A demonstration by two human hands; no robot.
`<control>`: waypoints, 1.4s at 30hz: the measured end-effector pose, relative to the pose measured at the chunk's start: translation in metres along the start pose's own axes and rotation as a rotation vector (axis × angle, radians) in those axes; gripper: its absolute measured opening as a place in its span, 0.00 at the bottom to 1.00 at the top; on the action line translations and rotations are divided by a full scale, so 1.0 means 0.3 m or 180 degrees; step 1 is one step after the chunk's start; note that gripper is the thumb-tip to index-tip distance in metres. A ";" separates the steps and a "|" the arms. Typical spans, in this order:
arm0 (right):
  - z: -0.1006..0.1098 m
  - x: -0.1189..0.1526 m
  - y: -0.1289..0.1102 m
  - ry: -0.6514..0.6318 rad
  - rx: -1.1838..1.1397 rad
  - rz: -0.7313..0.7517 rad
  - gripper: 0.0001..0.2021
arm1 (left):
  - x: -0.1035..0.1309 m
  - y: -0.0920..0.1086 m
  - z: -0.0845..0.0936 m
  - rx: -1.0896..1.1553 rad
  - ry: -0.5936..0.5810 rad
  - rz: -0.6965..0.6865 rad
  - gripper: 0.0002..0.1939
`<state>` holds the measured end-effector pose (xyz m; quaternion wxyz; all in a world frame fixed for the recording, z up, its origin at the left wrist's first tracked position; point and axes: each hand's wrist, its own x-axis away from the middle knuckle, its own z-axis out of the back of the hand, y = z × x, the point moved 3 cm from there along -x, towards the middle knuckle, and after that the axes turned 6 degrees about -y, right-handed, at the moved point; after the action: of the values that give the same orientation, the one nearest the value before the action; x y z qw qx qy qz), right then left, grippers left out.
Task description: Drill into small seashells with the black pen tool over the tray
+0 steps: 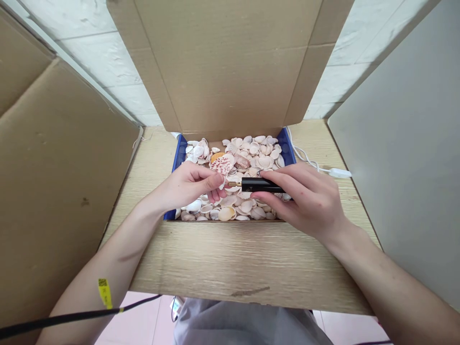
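My right hand (309,199) is wrapped round a black mini hand drill (261,184), which lies level and points left. Its brass chuck (234,184) ends right by the fingertips of my left hand (201,184). Between thumb and fingers, my left hand pinches a pale seashell (222,184), mostly covered by the thumb. Just beyond the thumb shows a red-speckled scallop shell (222,165); whether it lies on the heap or touches my fingers, I cannot tell. Under both hands is a heap of white and pinkish shells (247,206).
The shells fill a cardboard box with blue side walls (286,146); its tall flap (230,62) stands up behind. A white cable with an inline switch (339,173) lies right of the box on the wooden table (223,258). A black cable (82,316) crosses my left forearm.
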<state>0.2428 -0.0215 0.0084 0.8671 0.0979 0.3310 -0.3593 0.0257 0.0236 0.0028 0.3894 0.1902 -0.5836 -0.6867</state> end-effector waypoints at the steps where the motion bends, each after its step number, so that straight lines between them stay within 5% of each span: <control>1: 0.000 0.000 0.000 -0.0010 -0.0001 -0.0009 0.12 | 0.000 0.000 0.000 0.0002 0.0011 0.0002 0.22; 30: -0.015 0.004 -0.007 -0.0266 -0.0080 -0.0005 0.14 | -0.002 -0.008 -0.030 -0.0581 -0.0093 -0.0374 0.20; 37: -0.016 0.004 -0.009 -0.0264 -0.0125 0.0071 0.14 | -0.005 -0.001 -0.021 -0.0350 0.0630 -0.0576 0.11; 42: -0.015 0.003 -0.010 -0.0240 -0.0100 0.0052 0.13 | -0.003 0.008 -0.025 0.0039 0.0566 -0.0315 0.09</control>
<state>0.2391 -0.0222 0.0047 0.8833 0.0733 0.3028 -0.3504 0.0323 0.0193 0.0031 0.4041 0.2814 -0.5409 -0.6819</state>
